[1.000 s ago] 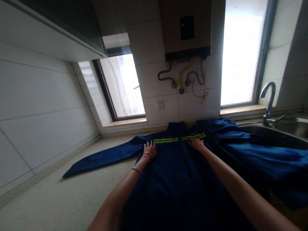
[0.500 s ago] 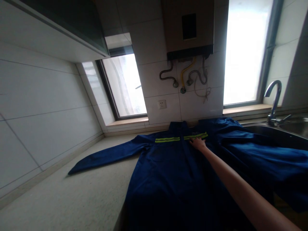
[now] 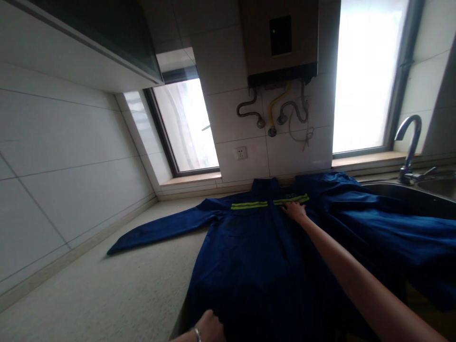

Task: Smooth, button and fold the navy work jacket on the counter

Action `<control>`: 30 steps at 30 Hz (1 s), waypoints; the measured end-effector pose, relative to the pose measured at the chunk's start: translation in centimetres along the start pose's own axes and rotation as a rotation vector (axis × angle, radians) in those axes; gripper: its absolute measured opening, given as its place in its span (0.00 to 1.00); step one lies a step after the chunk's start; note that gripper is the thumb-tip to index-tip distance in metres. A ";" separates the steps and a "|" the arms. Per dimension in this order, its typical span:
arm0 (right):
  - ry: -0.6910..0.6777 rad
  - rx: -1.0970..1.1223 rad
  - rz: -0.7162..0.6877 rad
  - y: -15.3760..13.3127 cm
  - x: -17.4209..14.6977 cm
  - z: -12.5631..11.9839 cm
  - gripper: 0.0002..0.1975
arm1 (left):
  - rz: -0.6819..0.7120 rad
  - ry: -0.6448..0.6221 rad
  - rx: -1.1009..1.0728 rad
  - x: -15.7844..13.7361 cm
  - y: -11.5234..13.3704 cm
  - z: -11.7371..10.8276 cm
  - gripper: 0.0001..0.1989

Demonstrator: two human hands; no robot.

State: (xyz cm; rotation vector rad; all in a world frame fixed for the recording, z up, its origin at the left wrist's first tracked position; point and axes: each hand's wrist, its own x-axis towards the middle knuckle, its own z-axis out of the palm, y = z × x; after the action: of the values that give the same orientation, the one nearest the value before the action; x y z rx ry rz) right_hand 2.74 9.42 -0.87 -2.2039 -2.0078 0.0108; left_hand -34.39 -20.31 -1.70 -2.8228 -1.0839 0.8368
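Observation:
A dark blue work jacket [image 3: 249,256] with yellow-green reflective strips across the chest lies spread front up on the countertop, its collar toward the wall. One sleeve stretches out to the left; the other side bunches toward the sink. My right hand [image 3: 295,210] rests on the chest just below the right-hand strip, its fingers spread and nothing gripped. At the bottom of the view, my left hand [image 3: 209,327], with a bracelet at the wrist, is closed over the jacket's lower left part. What its fingers hold, if anything, is hidden.
On the right are a metal sink [image 3: 386,190] and a curved faucet [image 3: 409,147]. A water heater [image 3: 280,42] with pipes hangs on the tiled wall above a socket [image 3: 241,152]. An overhead cabinet [image 3: 89,42] juts out at upper left. The pale countertop [image 3: 135,289] extends left.
My left hand has come into view from the bottom edge, over the jacket's lower part. My right hand stays on the chest. The view has shifted slightly.

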 end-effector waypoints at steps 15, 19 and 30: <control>0.048 0.040 0.004 0.0 -0.7 -0.2 0.27 | 0.066 0.121 -0.979 7.1 -9.1 -12.4 0.22; 0.053 0.041 -0.002 0.0 -0.8 0.0 0.29 | -0.375 0.601 -0.499 13.1 -12.2 -14.6 0.24; -0.089 0.090 0.011 -0.8 1.6 -1.9 0.33 | -0.437 0.434 -0.371 22.2 -15.0 -10.1 0.34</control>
State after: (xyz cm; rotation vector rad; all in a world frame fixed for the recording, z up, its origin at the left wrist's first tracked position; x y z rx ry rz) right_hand 2.28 10.90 1.24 -2.1952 -1.9977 0.2000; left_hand -25.13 6.75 -0.81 -2.6459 -1.8064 -0.0146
